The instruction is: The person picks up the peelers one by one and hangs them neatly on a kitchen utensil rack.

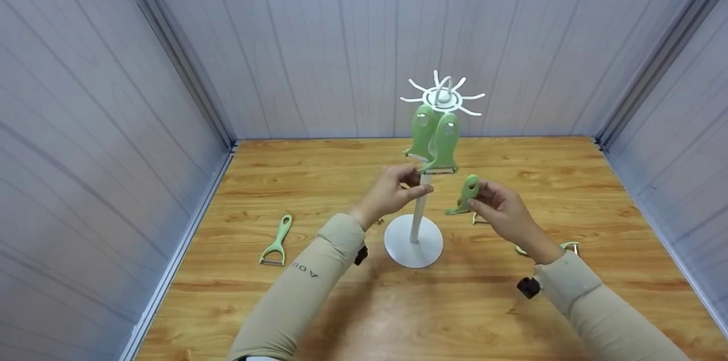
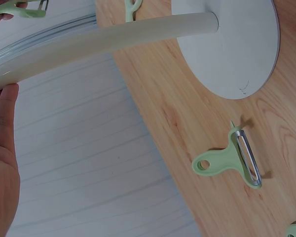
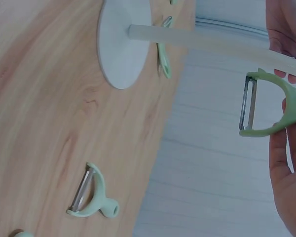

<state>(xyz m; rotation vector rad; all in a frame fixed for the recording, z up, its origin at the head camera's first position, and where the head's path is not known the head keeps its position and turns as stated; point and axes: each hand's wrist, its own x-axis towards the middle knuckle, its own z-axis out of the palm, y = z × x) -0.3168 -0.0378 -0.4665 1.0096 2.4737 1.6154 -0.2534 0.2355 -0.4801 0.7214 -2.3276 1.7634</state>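
A white stand with a round base (image 1: 414, 253) and a ring of thin hooks (image 1: 443, 98) rises from the table. My left hand (image 1: 387, 193) holds its pole (image 1: 419, 216) between thumb and fingers, below two green peelers (image 1: 447, 142) that hang by their handle holes from near-side hooks. To the right of the pole, my right hand (image 1: 503, 213) pinches another green peeler (image 1: 470, 189) by the handle, hole end up. In the right wrist view this peeler's metal blade (image 3: 248, 102) points away from the palm, close beside the pole.
On the wooden table (image 1: 318, 304), a green peeler (image 1: 278, 241) lies left of the stand. Another peeler (image 1: 570, 247) lies partly hidden beneath my right forearm, and one (image 1: 480, 219) shows behind the right hand. Panelled walls (image 1: 341, 37) enclose the back and sides.
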